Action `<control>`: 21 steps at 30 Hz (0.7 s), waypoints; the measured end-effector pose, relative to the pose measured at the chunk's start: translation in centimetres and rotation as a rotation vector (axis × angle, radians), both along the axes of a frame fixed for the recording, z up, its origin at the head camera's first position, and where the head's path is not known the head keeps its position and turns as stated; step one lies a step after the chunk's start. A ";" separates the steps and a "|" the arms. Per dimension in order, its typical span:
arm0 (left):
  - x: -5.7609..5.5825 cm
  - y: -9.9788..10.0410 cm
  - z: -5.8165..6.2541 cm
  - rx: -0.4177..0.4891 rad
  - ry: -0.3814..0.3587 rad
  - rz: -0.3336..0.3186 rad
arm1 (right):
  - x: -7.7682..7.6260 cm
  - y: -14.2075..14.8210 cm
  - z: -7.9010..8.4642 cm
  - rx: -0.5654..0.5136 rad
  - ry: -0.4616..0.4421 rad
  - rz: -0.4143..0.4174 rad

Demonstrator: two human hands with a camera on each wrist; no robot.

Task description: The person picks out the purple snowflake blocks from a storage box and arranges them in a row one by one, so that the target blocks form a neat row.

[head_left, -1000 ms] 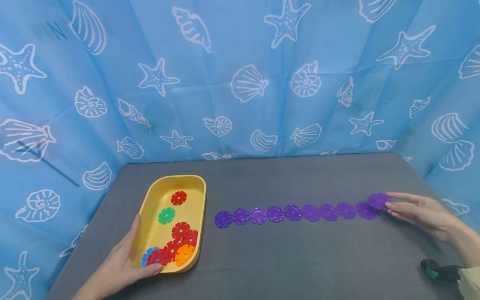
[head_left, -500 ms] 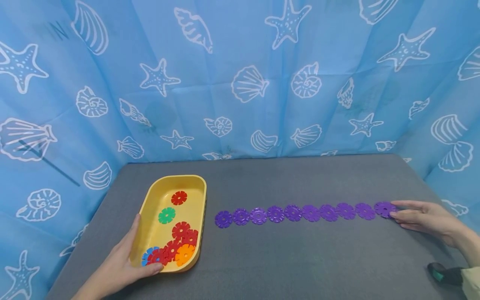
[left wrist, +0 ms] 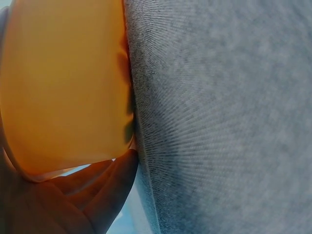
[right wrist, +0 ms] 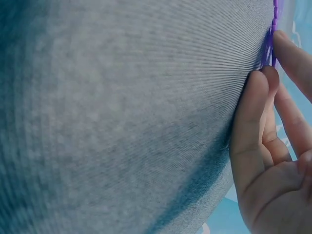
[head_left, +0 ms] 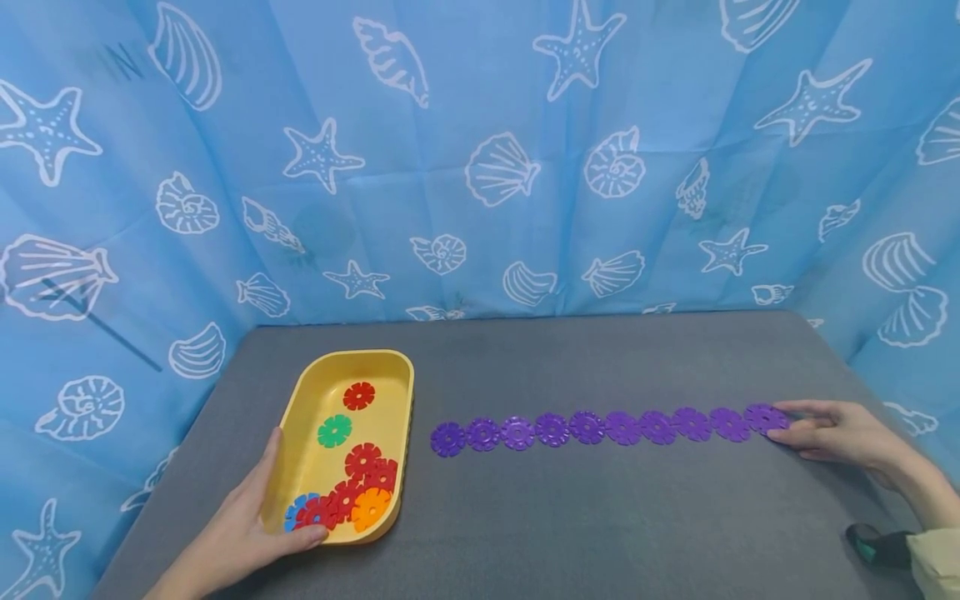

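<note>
My left hand (head_left: 251,508) grips the near left corner of a yellow tray (head_left: 408,392), thumb along the front rim. In the left wrist view, fingers curl about the tray's wall (left wrist: 68,97). Inside lie toothed plastic snowflake discs: several red ones (head_left: 358,396), a green disc (head_left: 334,430), a blue disc (head_left: 298,503) and an orange disc (head_left: 371,509). Several purple snowflake discs (head_left: 587,427) form a long row to the right. At its right end my right hand (head_left: 843,435) pinches the last purple snowflake disc (head_left: 763,417) by its outer edge; it appears edge-on in the right wrist view.
A grey cloth-covered table (head_left: 600,517) carries everything. A blue curtain (head_left: 450,167) printed with shells and starfish rises behind it and at both sides. A dark strap-like device (head_left: 881,546) sits at my right wrist, beside a pale sleeve (head_left: 933,562).
My right hand lowered the last purple disc from overlapping its neighbour to the row's right end, then slid it slightly left against the row. The left hand and tray stayed put.
</note>
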State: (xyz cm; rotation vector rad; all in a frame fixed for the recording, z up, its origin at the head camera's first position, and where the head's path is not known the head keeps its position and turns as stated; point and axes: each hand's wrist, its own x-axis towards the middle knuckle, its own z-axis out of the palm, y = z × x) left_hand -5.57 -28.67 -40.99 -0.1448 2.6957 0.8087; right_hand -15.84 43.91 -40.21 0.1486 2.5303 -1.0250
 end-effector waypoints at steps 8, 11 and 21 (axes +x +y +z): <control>0.0 0.0 0.2 -0.016 0.015 0.019 | 0.4 -0.5 -0.4 0.062 0.065 0.012; 0.1 0.0 0.3 -0.028 0.007 0.020 | 0.5 -0.6 -0.4 0.073 0.092 0.022; 0.4 0.3 0.9 -0.061 0.101 -0.021 | 1.1 -1.7 -0.6 0.170 0.270 0.049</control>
